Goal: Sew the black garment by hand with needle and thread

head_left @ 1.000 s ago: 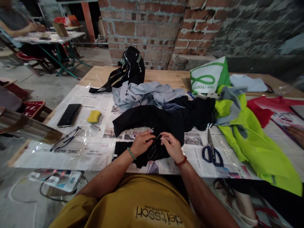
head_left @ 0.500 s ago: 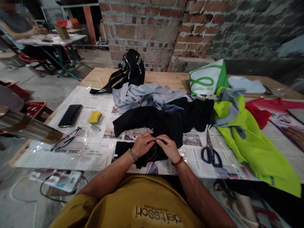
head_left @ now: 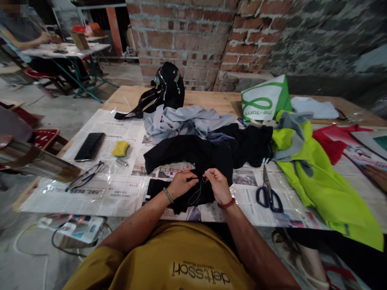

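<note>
My left hand (head_left: 183, 183) is closed in a pinch on the edge of a black garment (head_left: 213, 155) that lies crumpled in front of me. Just to its right, my right hand (head_left: 217, 185) pinches with thumb and forefinger, slightly raised from the cloth. A thin pale thread (head_left: 195, 196) hangs in a loop from near the right fingertips, over the dark fabric. Any needle in those fingers is too small to make out. Blue-handled scissors (head_left: 268, 195) lie on the newspaper to the right of my right hand.
Newspaper (head_left: 105, 197) under clear plastic covers the table. To the left are a phone (head_left: 90, 147), a yellow sponge (head_left: 120, 148), glasses (head_left: 84, 177) and a tilted cylinder (head_left: 36, 159). Behind are grey cloth (head_left: 187, 121) and a black bag (head_left: 171, 84); rightward, a neon-yellow garment (head_left: 320, 181).
My right hand has moved a little right and up, away from my left fingertips, which it met before. The thread loop shows more plainly now. My left hand stays nearly in place.
</note>
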`<control>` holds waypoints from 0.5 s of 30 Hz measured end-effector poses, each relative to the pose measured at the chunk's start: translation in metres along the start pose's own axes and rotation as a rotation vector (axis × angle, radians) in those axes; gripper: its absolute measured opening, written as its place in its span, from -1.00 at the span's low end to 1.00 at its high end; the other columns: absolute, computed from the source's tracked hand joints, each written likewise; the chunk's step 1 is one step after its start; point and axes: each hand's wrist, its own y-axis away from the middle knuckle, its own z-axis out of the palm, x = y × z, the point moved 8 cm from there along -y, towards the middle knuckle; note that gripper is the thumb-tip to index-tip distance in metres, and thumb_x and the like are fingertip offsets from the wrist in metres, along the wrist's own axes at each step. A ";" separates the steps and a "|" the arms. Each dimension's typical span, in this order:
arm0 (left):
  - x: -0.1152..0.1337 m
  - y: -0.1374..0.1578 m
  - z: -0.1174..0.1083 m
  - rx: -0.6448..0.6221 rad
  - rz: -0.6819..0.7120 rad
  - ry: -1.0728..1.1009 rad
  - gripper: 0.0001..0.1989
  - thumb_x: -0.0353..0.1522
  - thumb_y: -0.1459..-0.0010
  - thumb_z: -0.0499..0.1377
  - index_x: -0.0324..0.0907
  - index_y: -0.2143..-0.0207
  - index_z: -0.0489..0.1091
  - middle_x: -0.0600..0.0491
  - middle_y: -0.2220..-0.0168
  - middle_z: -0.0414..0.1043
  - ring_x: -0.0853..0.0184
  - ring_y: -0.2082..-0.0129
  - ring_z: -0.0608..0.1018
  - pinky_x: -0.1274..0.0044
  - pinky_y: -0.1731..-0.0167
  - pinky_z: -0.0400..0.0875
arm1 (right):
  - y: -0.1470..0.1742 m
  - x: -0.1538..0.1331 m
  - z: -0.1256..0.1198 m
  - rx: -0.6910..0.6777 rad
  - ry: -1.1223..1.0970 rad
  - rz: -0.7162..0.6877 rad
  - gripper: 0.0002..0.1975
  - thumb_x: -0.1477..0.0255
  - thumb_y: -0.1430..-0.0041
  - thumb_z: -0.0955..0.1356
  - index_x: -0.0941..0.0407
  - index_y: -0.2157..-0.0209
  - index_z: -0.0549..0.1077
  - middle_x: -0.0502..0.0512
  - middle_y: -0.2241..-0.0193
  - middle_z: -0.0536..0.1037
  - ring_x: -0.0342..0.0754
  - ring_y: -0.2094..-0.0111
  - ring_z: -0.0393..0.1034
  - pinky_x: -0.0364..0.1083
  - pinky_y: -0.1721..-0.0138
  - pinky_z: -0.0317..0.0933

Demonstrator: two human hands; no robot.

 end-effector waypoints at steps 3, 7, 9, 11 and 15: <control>0.000 0.000 0.001 -0.012 -0.014 0.021 -0.90 -0.41 -0.03 0.18 -0.22 0.42 0.50 0.05 0.44 0.47 0.41 0.42 0.48 0.58 0.33 0.34 | 0.002 -0.001 0.005 -0.080 0.023 0.003 -0.84 0.33 0.07 0.40 0.13 0.51 0.41 -0.07 0.58 0.40 -0.20 0.53 0.22 -0.18 0.43 0.10; 0.003 -0.001 0.004 -0.038 0.009 0.020 -0.89 -0.42 -0.05 0.16 -0.24 0.43 0.49 0.05 0.46 0.44 0.42 0.42 0.46 0.59 0.34 0.33 | 0.003 -0.001 -0.001 0.005 -0.075 -0.001 -0.84 0.34 0.08 0.40 0.12 0.51 0.38 -0.08 0.60 0.41 -0.20 0.54 0.23 -0.17 0.43 0.11; 0.004 -0.001 0.005 -0.046 0.021 0.014 -0.89 -0.42 -0.05 0.16 -0.23 0.44 0.48 0.06 0.46 0.43 0.43 0.43 0.46 0.60 0.35 0.32 | 0.002 0.001 -0.002 0.067 -0.149 0.005 -0.84 0.35 0.08 0.39 0.12 0.51 0.36 -0.07 0.60 0.42 -0.20 0.54 0.24 -0.17 0.42 0.12; 0.005 -0.001 0.005 -0.055 0.036 0.009 -0.89 -0.42 -0.05 0.16 -0.23 0.45 0.48 0.07 0.47 0.43 0.43 0.44 0.45 0.60 0.35 0.31 | 0.002 0.004 -0.001 0.097 -0.200 0.021 -0.83 0.35 0.11 0.40 0.12 0.51 0.35 -0.07 0.61 0.43 -0.20 0.55 0.24 -0.17 0.43 0.13; 0.008 -0.001 0.004 -0.076 0.079 0.021 -0.89 -0.41 -0.05 0.16 -0.24 0.45 0.48 0.06 0.48 0.42 0.43 0.44 0.44 0.61 0.37 0.30 | 0.001 0.007 0.002 0.115 -0.236 0.048 -0.81 0.34 0.14 0.41 0.12 0.52 0.34 -0.07 0.64 0.41 -0.20 0.58 0.23 -0.17 0.46 0.12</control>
